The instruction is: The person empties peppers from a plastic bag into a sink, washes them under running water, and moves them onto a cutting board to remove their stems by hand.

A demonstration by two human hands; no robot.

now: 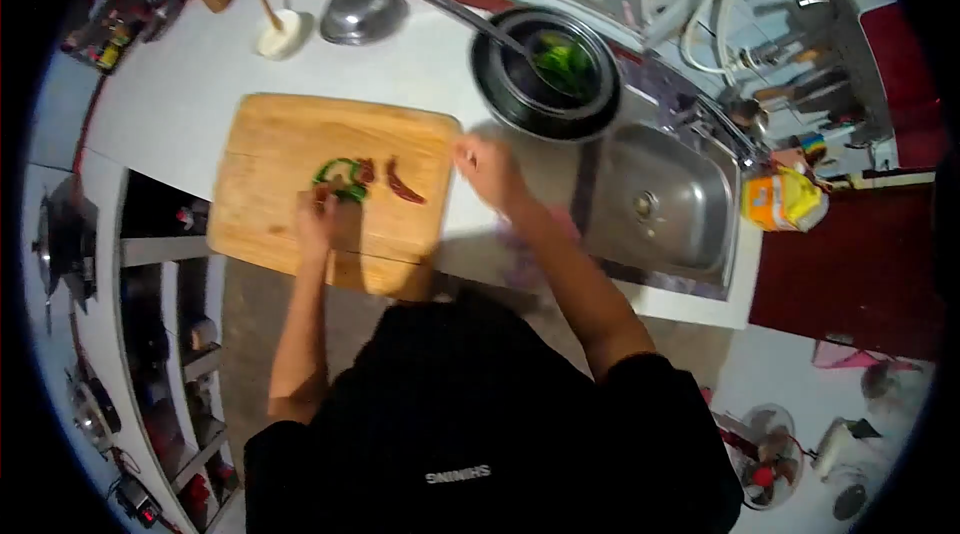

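Observation:
A wooden cutting board (270,129) lies on the white counter before me. Green pepper pieces (350,190) form a small loose cluster on it, with a dark red dried chili piece (366,170) against them. A longer dried red chili (403,182) lies just to the right. My left hand (316,218) is at the green pieces, its fingertips drawn together; what they hold is hidden. Near the board's right edge, my right hand (486,168) is curled closed, and I cannot make out whether anything is in it.
A dark wok (488,84) with a pan and leafy greens (562,64) stands at the back. Right of it is a steel sink (690,204). A metal lid (360,14) and a white bowl (280,36) with a wooden handle sit at the back left.

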